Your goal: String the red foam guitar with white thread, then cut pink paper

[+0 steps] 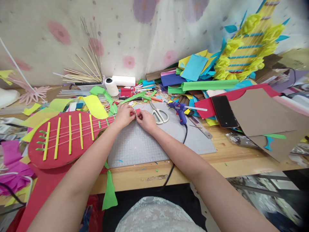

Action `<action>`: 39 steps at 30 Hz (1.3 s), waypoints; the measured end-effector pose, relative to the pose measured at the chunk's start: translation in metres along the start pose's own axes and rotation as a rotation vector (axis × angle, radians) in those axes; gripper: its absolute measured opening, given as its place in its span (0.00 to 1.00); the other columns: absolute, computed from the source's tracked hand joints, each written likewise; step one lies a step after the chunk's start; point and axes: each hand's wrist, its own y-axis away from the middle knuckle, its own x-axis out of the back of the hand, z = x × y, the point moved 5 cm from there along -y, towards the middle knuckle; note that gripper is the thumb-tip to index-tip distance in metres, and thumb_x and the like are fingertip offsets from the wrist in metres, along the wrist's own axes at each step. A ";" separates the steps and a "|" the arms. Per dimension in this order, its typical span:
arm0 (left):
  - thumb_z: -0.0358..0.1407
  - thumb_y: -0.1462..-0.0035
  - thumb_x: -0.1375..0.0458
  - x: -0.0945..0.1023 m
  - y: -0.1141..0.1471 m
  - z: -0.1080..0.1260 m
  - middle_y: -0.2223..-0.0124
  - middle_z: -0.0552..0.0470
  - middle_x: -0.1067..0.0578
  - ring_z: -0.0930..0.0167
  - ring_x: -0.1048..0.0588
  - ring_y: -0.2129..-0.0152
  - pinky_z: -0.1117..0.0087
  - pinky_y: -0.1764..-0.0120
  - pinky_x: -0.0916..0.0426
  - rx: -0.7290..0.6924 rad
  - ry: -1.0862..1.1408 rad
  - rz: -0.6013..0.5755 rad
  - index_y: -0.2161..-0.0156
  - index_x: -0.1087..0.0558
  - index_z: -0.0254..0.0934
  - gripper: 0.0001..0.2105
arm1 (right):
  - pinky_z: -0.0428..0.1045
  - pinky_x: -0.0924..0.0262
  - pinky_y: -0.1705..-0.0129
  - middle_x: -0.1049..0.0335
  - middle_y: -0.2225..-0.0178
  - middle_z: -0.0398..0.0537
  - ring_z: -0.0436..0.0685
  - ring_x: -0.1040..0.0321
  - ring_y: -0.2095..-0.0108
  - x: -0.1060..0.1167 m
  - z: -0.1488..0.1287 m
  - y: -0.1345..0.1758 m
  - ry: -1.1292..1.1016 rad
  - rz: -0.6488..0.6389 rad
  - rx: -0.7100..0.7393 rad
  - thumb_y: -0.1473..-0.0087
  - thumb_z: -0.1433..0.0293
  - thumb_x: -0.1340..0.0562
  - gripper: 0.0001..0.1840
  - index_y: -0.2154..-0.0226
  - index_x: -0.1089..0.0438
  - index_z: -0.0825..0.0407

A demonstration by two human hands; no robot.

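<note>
Here, the left hand (125,115) and right hand (146,121) sit close together at a small red piece (137,111) over the grid-printed cutting mat (137,145) — whether either grips it, I cannot tell — with scissors (157,111) and a blue glue gun (180,112) to the right.

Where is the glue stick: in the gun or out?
Partly in: the white glue stick juts from the back of the gun; how deep it goes is hidden.

The near cutting mat (142,146) is free; scissors (157,111) obstruct rightward.
</note>
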 end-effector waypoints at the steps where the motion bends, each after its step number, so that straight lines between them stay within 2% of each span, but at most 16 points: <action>1: 0.33 0.52 0.43 0.000 0.000 0.001 0.59 0.49 0.25 0.62 0.32 0.54 0.57 0.46 0.42 -0.009 0.001 -0.002 0.71 0.24 0.40 0.05 | 0.47 0.46 0.64 0.30 0.67 0.47 0.53 0.36 0.66 0.000 0.000 0.000 0.006 0.000 0.003 0.47 0.69 0.43 0.06 0.68 0.32 0.53; 10: 0.33 0.52 0.43 -0.001 -0.001 0.000 0.59 0.50 0.26 0.62 0.33 0.53 0.56 0.45 0.43 -0.004 0.018 0.021 0.71 0.24 0.41 0.05 | 0.46 0.47 0.67 0.30 0.69 0.45 0.52 0.36 0.68 0.003 -0.002 -0.001 -0.034 -0.002 -0.036 0.49 0.68 0.42 0.06 0.69 0.33 0.53; 15: 0.33 0.52 0.43 0.000 -0.001 0.001 0.59 0.47 0.25 0.61 0.32 0.53 0.57 0.45 0.43 0.000 0.036 0.027 0.71 0.24 0.39 0.06 | 0.47 0.46 0.65 0.29 0.67 0.47 0.53 0.35 0.66 0.002 -0.004 -0.003 0.043 -0.037 -0.031 0.47 0.68 0.43 0.06 0.68 0.33 0.53; 20: 0.31 0.53 0.46 0.009 0.004 -0.004 0.53 0.45 0.26 0.61 0.32 0.51 0.59 0.45 0.41 0.102 0.042 0.031 0.58 0.26 0.37 0.15 | 0.48 0.44 0.61 0.29 0.61 0.54 0.56 0.34 0.61 0.003 -0.014 -0.001 0.192 -0.091 0.017 0.42 0.68 0.46 0.11 0.61 0.33 0.56; 25: 0.35 0.59 0.39 0.010 0.011 -0.006 0.45 0.41 0.31 0.55 0.35 0.46 0.58 0.44 0.42 0.068 -0.067 -0.082 0.48 0.33 0.34 0.28 | 0.50 0.42 0.57 0.31 0.57 0.60 0.60 0.35 0.55 0.002 -0.022 0.002 0.339 -0.124 0.063 0.40 0.70 0.50 0.15 0.54 0.35 0.59; 31: 0.34 0.55 0.39 0.004 0.014 -0.014 0.48 0.41 0.28 0.58 0.30 0.50 0.62 0.48 0.37 0.183 -0.011 -0.167 0.49 0.33 0.34 0.25 | 0.52 0.42 0.55 0.32 0.55 0.60 0.62 0.36 0.54 -0.004 -0.026 0.002 0.441 -0.153 0.156 0.39 0.73 0.53 0.16 0.55 0.34 0.59; 36: 0.35 0.56 0.38 0.003 0.013 -0.018 0.48 0.42 0.28 0.59 0.29 0.52 0.61 0.49 0.37 0.186 -0.002 -0.164 0.49 0.34 0.34 0.27 | 0.52 0.43 0.55 0.31 0.56 0.60 0.61 0.36 0.54 0.000 -0.024 0.004 0.405 -0.138 0.160 0.38 0.72 0.53 0.16 0.56 0.33 0.59; 39: 0.35 0.57 0.38 0.005 0.014 -0.016 0.52 0.43 0.26 0.59 0.29 0.53 0.59 0.49 0.37 0.154 -0.005 -0.123 0.50 0.33 0.34 0.25 | 0.51 0.44 0.56 0.30 0.58 0.58 0.60 0.35 0.55 0.002 -0.020 0.005 0.344 -0.102 0.138 0.38 0.70 0.51 0.14 0.57 0.34 0.58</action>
